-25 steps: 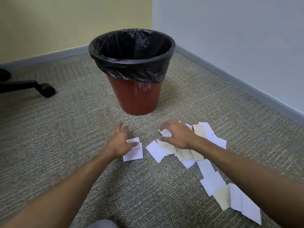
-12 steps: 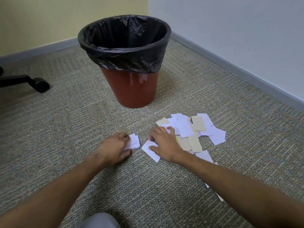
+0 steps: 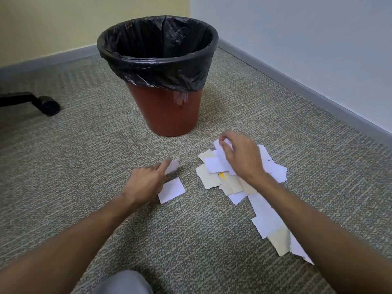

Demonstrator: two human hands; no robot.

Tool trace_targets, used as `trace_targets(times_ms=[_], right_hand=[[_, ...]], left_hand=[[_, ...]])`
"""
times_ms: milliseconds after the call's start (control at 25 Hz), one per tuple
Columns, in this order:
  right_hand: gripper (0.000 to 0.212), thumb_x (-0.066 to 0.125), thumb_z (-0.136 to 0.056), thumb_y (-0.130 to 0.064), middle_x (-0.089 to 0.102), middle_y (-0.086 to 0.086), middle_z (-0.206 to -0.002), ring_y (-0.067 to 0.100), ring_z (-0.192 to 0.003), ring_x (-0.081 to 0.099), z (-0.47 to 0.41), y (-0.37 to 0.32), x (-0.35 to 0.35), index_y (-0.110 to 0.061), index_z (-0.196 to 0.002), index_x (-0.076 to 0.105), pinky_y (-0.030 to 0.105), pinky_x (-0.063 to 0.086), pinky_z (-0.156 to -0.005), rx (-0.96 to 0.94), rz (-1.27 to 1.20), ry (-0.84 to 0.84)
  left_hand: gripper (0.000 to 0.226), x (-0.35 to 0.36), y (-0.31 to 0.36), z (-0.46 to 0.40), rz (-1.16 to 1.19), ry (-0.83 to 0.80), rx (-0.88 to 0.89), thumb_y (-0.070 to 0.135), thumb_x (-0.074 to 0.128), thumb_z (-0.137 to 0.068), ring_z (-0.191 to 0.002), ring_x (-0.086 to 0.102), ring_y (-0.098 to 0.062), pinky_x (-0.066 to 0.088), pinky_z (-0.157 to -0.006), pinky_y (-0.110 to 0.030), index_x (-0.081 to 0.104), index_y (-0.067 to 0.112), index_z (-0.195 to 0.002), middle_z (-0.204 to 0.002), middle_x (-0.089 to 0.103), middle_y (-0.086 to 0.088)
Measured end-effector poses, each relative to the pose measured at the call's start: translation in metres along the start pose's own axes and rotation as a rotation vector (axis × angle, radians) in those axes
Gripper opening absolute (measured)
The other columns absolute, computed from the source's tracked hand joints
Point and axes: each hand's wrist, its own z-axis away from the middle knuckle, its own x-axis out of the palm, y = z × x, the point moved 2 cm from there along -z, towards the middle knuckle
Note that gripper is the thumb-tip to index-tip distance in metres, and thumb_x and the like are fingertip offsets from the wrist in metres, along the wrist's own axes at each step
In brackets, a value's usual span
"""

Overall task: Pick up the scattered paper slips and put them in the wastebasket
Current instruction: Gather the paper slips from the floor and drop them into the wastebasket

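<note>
A red wastebasket (image 3: 169, 111) with a black liner stands on the carpet just beyond my hands. White and cream paper slips (image 3: 214, 179) lie heaped to its front right, trailing toward me under my right forearm. My right hand (image 3: 241, 158) is over the heap, fingers pinching a white slip (image 3: 219, 152) lifted off it. My left hand (image 3: 146, 181) is left of the heap, holding a small white slip (image 3: 172, 166) between its fingertips. Another white slip (image 3: 171, 190) lies flat on the carpet beside that hand.
A black office chair leg with a castor (image 3: 47, 105) sits at the far left. Two walls with grey baseboards (image 3: 307, 90) meet in the corner behind the basket. My grey-clad knee (image 3: 125, 283) shows at the bottom edge.
My right hand moved from the near-left slip up onto the heap and pinched a white slip. My left hand lifted a slip; one slip now lies beside it.
</note>
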Motion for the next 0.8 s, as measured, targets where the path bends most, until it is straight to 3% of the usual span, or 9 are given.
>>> trace_targets(times_ms=[120,200,240,320,440,520,600,720,800], right_hand=[[0.014,0.067,-0.077,-0.003,0.066,-0.001,-0.071,0.024,-0.054,0.06,-0.018,0.011,0.004,-0.015,-0.084,0.07,0.025,0.042,-0.044,-0.249,0.472,0.019],[0.008,0.071,-0.073,-0.007,0.062,0.0,-0.066,0.023,-0.052,0.057,-0.017,0.006,0.014,-0.013,-0.073,0.067,0.026,0.038,-0.046,-0.451,0.596,-0.049],[0.012,0.069,-0.081,-0.024,0.065,0.001,-0.073,0.023,-0.058,0.06,-0.014,0.006,0.021,-0.013,-0.078,0.067,0.03,0.04,-0.053,-0.503,0.614,-0.124],[0.063,0.04,-0.088,-0.066,0.068,0.004,-0.104,0.026,-0.081,0.065,-0.004,0.005,0.031,-0.011,-0.103,0.067,0.036,0.044,-0.07,-0.46,0.702,-0.334],[0.091,0.034,-0.081,-0.078,0.049,0.008,-0.142,0.031,-0.111,0.058,0.007,0.005,0.038,-0.005,-0.132,0.05,0.043,0.043,-0.089,-0.384,0.791,-0.564],[0.077,0.042,-0.086,-0.066,0.048,0.011,-0.14,0.032,-0.113,0.057,0.01,0.006,0.041,-0.004,-0.131,0.049,0.043,0.042,-0.091,-0.379,0.775,-0.593],[0.054,0.049,-0.089,-0.051,0.061,0.011,-0.119,0.03,-0.099,0.062,0.009,0.006,0.042,-0.006,-0.115,0.062,0.039,0.046,-0.081,-0.431,0.764,-0.527],[0.018,0.075,-0.067,-0.028,0.068,0.006,-0.075,0.024,-0.062,0.064,0.012,0.006,0.041,-0.011,-0.071,0.07,0.029,0.046,-0.056,-0.499,0.766,-0.422],[0.015,0.079,-0.057,-0.015,0.063,0.003,-0.061,0.024,-0.051,0.059,0.011,0.007,0.037,-0.014,-0.058,0.064,0.026,0.042,-0.049,-0.537,0.693,-0.342]], left_hand=[[0.061,-0.012,0.009,-0.01,0.136,0.073,-0.082,0.011,0.044,-0.094,-0.055,0.051,-0.021,0.038,-0.049,-0.031,0.023,0.023,-0.15,-0.095,0.06,-0.003],[0.046,-0.014,0.016,-0.015,0.174,0.069,-0.101,0.013,0.041,-0.096,-0.068,0.061,-0.029,0.049,-0.06,-0.039,0.04,0.02,-0.141,-0.102,0.06,-0.005],[0.036,-0.012,0.019,-0.015,0.15,0.052,-0.099,0.016,0.041,-0.097,-0.075,0.064,-0.031,0.052,-0.065,-0.042,0.051,0.016,-0.131,-0.105,0.061,-0.006],[0.032,-0.005,0.025,-0.01,0.039,-0.019,-0.076,0.027,0.039,-0.098,-0.083,0.066,-0.028,0.055,-0.07,-0.041,0.058,0.012,-0.119,-0.108,0.06,-0.005],[0.056,0.01,0.025,0.001,-0.08,-0.166,-0.031,0.057,0.036,-0.093,-0.105,0.059,-0.021,0.053,-0.077,-0.039,0.051,0.016,-0.127,-0.122,0.056,-0.002],[0.067,0.017,0.022,0.007,-0.115,-0.258,0.0,0.067,0.035,-0.089,-0.114,0.053,-0.02,0.053,-0.082,-0.041,0.049,0.017,-0.13,-0.131,0.05,0.001],[0.061,0.018,0.018,0.009,-0.099,-0.289,0.043,0.061,0.036,-0.093,-0.115,0.051,-0.019,0.053,-0.087,-0.041,0.048,0.015,-0.132,-0.135,0.046,0.0],[0.04,0.015,0.02,0.007,-0.078,-0.281,0.136,0.04,0.034,-0.1,-0.106,0.054,-0.02,0.054,-0.082,-0.038,0.047,0.014,-0.127,-0.127,0.05,-0.005],[0.034,0.013,0.021,0.005,-0.072,-0.279,0.142,0.028,0.031,-0.101,-0.097,0.056,-0.019,0.052,-0.078,-0.036,0.05,0.012,-0.125,-0.119,0.053,-0.006]])
